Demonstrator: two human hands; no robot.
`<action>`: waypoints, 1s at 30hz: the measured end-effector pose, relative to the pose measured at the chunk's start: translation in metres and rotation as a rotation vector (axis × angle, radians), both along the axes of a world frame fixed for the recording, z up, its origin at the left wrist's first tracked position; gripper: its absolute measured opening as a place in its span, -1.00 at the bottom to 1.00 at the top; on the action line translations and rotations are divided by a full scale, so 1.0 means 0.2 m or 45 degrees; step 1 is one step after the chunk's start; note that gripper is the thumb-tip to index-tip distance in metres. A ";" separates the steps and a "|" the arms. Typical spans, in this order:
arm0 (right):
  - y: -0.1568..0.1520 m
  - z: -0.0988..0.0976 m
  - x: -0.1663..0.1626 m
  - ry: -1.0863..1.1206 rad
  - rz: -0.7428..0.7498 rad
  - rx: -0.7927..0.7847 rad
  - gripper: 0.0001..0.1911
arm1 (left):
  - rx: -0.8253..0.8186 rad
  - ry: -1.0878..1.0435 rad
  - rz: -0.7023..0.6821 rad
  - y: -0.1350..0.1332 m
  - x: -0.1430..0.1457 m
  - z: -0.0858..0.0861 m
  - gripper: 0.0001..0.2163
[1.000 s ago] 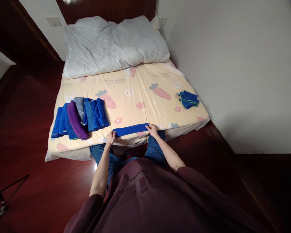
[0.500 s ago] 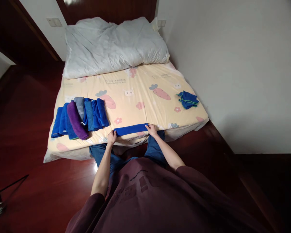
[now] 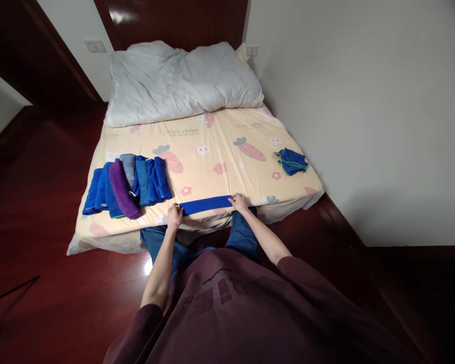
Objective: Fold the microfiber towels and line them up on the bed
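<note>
A blue towel, folded into a long narrow strip, lies along the front edge of the bed. My left hand pinches its left end, and my right hand pinches its right end. To the left of my left hand, several rolled or folded towels lie side by side. Most of them are blue; a purple towel lies across the blue ones, and a grey towel sits behind it. Over to the right, away from my hands, is a crumpled blue cloth with green edging.
The bed has a yellow sheet printed with carrots and rabbits. A large white quilt or pillow lies at its head end. A white wall runs along the right side. A dark stand is on the red floor at lower left.
The camera view has shifted slightly. Both hands stay at the ends of the blue towel strip, which lies in nearly the same place on the bed.
</note>
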State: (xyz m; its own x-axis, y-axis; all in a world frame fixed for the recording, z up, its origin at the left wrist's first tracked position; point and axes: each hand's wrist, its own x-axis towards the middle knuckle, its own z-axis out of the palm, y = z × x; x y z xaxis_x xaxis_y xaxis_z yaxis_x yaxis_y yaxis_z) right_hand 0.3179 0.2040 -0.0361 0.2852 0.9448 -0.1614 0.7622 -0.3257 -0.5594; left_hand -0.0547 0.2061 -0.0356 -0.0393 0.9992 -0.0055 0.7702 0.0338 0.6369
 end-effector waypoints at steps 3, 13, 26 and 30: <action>-0.05 0.05 -0.03 -0.082 0.112 0.143 -0.75 | 0.128 0.087 -0.036 -0.04 -0.02 0.04 -0.72; 0.02 0.12 -0.31 -0.198 0.385 0.337 -0.44 | 0.240 0.079 -0.354 0.02 0.18 0.15 -0.55; 0.06 -0.09 -0.29 -0.331 0.574 0.074 -0.39 | 0.147 0.142 -0.387 0.02 0.24 -0.07 -0.47; 0.07 -0.10 -0.30 -0.344 0.541 0.083 -0.40 | 0.128 0.183 -0.353 0.04 0.25 -0.07 -0.48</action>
State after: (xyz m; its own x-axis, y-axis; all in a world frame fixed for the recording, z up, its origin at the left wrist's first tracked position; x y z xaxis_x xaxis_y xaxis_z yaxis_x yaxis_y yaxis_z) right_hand 0.2571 0.2183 -0.0551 -0.1033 0.9920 -0.0722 0.9401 0.0737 -0.3328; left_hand -0.0053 0.2146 -0.0490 0.2414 0.9671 0.0799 0.8234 -0.2477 0.5105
